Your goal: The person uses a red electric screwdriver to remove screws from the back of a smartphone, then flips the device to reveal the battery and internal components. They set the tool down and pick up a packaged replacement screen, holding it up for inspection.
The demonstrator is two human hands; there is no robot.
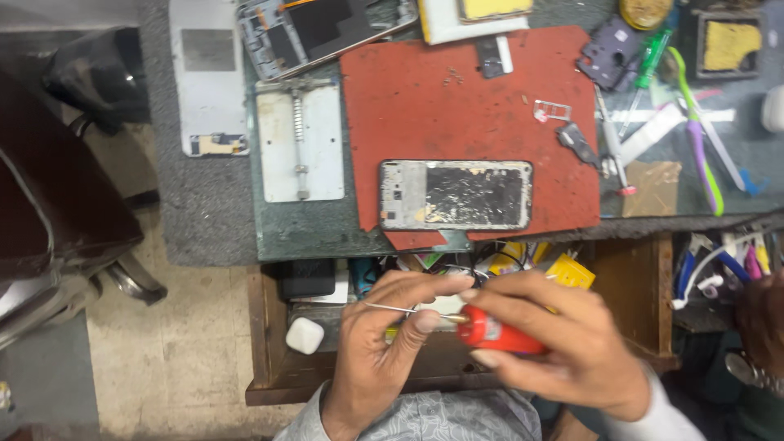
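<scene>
Phone (455,194) lies opened, screen off, on the red mat (457,106) at frame centre, untouched; reassembly looks undone. Lower centre, over the open drawer (269,343), right hand (563,343) fingers wrap one red screwdriver (494,333); left hand (384,343) fingers pinch its thin shaft. Count: one mat, two phone frames, one white case (305,335) in the drawer.

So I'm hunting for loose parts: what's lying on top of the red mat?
On the red mat lie an opened phone frame, a small card tray, a dark metal piece and tiny screws. Whatever is beneath the phone frame is covered.
</scene>
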